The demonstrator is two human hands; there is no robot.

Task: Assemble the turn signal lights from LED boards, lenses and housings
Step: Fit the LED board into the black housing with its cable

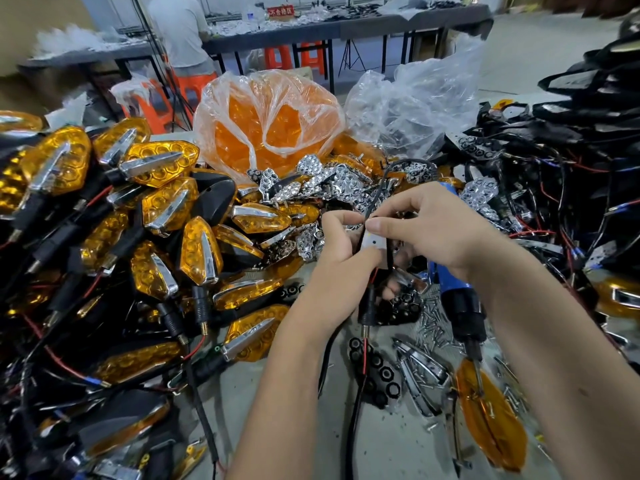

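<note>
Item: left hand (341, 242). Fingers curled, thumb laid across a small white LED board (375, 241) that it holds upright at the centre of the bench; the board sits between both hands, above the bench surface.

Item: right hand (429, 226). Thumb and forefinger pinch a thin black wire (380, 192) at the top edge of the board; the other fingers are curled loosely. The wire loops up and back over the chrome parts behind.

Item: black stem with red lead (364, 315), hanging below the hands, its cable running down toward the near edge of the bench.

Item: blue-and-black electric screwdriver (462, 306), lying on the bench just under the right wrist, its bit touching an amber lens (491, 415) that lies near the front right.

Item: loose screws (431, 323), scattered on the bench (381, 441) beside the screwdriver.

Item: chrome trim piece (420, 372), lying between the amber lens and a black honeycomb insert (375, 370).

Item: finished turn signals (138, 216), amber with chrome fins and black housings, heaped on the left.

Item: clear bag of amber lenses (268, 123), standing behind the hands, centre rear.

Item: chrome reflectors (311, 183), piled in front of that bag.

Item: crumpled clear bag (412, 102), to the right of the amber one; contents unclear.

Item: tangle of black housings and wires (561, 161), far right.

Item: person in a white shirt (180, 29) at a long grey table (277, 38), background.
</note>
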